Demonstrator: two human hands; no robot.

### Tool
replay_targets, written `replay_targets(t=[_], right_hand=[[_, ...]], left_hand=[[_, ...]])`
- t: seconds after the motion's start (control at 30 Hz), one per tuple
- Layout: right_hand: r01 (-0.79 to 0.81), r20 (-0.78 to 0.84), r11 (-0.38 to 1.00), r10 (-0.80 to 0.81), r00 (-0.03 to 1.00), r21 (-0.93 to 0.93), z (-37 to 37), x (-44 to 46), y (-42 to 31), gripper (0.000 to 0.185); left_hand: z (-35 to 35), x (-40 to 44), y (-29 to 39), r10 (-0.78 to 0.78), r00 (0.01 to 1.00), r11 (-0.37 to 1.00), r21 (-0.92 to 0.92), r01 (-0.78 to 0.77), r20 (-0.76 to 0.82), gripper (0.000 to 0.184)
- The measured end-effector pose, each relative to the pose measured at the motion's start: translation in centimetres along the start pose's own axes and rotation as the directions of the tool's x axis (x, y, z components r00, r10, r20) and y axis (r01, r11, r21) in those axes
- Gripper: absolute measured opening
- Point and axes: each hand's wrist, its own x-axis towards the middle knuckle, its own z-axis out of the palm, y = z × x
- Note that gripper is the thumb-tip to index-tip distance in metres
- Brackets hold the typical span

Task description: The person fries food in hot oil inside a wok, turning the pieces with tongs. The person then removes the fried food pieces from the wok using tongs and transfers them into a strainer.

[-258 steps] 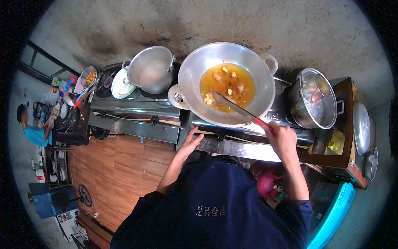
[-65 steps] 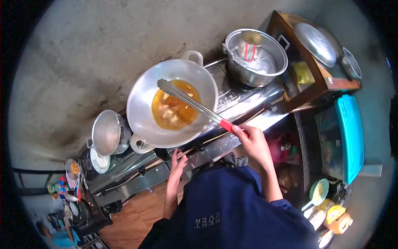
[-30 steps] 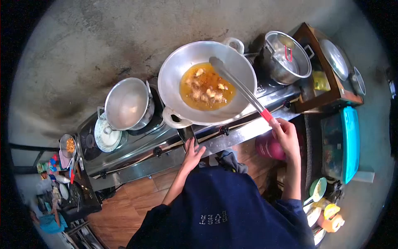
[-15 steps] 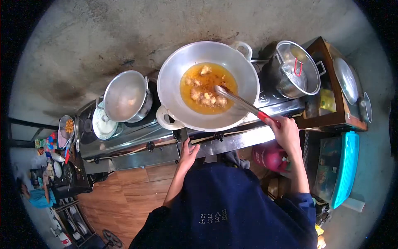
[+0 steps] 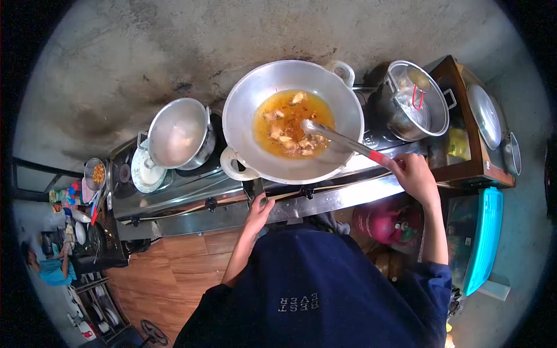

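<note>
My right hand point(image 5: 416, 177) is closed round the red-gripped end of metal tongs point(image 5: 342, 139). Their tip reaches into brown-gold oil point(image 5: 268, 137) in a large silver wok point(image 5: 239, 101). Several browned pieces of food, which look like chicken point(image 5: 284, 138), lie in the oil, mostly near the tong tip. At the stove's front edge, just below the wok's near left handle point(image 5: 237, 168), my left hand point(image 5: 257, 213) is closed on a dark flat object point(image 5: 253, 188). I cannot make out what kind of object it is.
A pot point(image 5: 180, 130) and a white lidded container point(image 5: 147, 174) stand left on the stove point(image 5: 174, 200). At right are a tall pot point(image 5: 400, 110), a wooden cabinet point(image 5: 470, 168) and a pink gas cylinder point(image 5: 380, 223). Another person point(image 5: 55, 269) is at far left.
My right hand has moved right with the tongs, which now lie at a flatter angle. The food pieces have shifted in the oil. My left hand stays at the stove's edge.
</note>
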Motion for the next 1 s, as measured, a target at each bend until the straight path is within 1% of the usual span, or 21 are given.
replay_targets(t=[0.1, 0.17, 0.2, 0.3, 0.43, 0.53, 0.57, 0.6, 0.63, 0.8, 0.9, 1.0], right_hand=[[0.029, 0.037, 0.999, -0.030, 0.999, 0.022, 0.5, 1.2, -0.2, 0.043], [0.034, 0.076, 0.998, -0.038, 0.996, 0.051, 0.3, 1.8, -0.2, 0.044], [0.029, 0.061, 0.997, -0.033, 0.998, 0.071, 0.1, 1.8, -0.1, 0.044], [0.045, -0.004, 0.995, -0.045, 0.999, 0.088, -1.0, 1.5, 0.2, 0.043], [0.014, -0.026, 1.000, -0.014, 1.000, -0.001, -1.4, 1.1, -0.1, 0.039], [0.003, 0.006, 1.000, -0.003, 1.000, 0.015, -0.5, 1.4, -0.4, 0.041], [-0.010, 0.024, 1.000, 0.010, 1.000, 0.005, -0.2, 1.4, -0.7, 0.042], [0.011, 0.030, 1.000, -0.011, 0.999, 0.003, 0.3, 1.7, -0.8, 0.044], [-0.027, 0.054, 1.000, 0.027, 0.998, -0.010, 0.3, 1.7, -1.2, 0.046], [0.049, -0.008, 0.999, -0.049, 0.999, 0.009, -0.6, 1.6, -2.1, 0.046], [0.067, -0.121, 0.998, -0.066, 0.990, 0.003, -0.3, 1.8, -2.0, 0.045], [0.038, -0.183, 0.999, -0.036, 0.982, 0.006, 0.2, 2.0, -2.1, 0.042]], left_hand=[[0.6, -0.8, 0.8, 0.033, 0.998, 0.999, -0.004, -0.033, -0.060, 0.061], [0.2, 0.5, -1.8, 0.070, 0.997, 0.997, -0.036, -0.072, -0.045, 0.059], [0.2, 0.6, -1.9, 0.088, 0.995, 0.995, -0.053, -0.089, -0.037, 0.059], [-0.1, 0.2, -1.7, 0.072, 0.997, 0.996, -0.042, -0.074, -0.031, 0.057], [-0.4, -0.1, -1.1, 0.065, 0.998, 0.996, -0.054, -0.065, 0.003, 0.060], [-0.5, -0.3, -0.2, 0.037, 0.999, 0.998, -0.044, -0.036, 0.029, 0.063], [-0.6, -0.1, -0.4, 0.057, 0.998, 0.998, -0.029, -0.056, 0.020, 0.063], [-0.6, 0.0, -0.8, 0.074, 0.997, 0.997, -0.013, -0.074, 0.011, 0.062], [-0.6, 0.2, -1.1, 0.090, 0.996, 0.996, 0.003, -0.090, 0.003, 0.062], [-0.7, 0.4, -1.3, 0.090, 0.996, 0.996, -0.008, -0.090, 0.007, 0.064], [-0.8, 0.0, -0.7, 0.061, 0.998, 0.998, -0.036, -0.061, 0.010, 0.065], [-0.7, -0.2, -0.5, 0.057, 0.998, 0.998, -0.041, -0.057, 0.009, 0.064]])
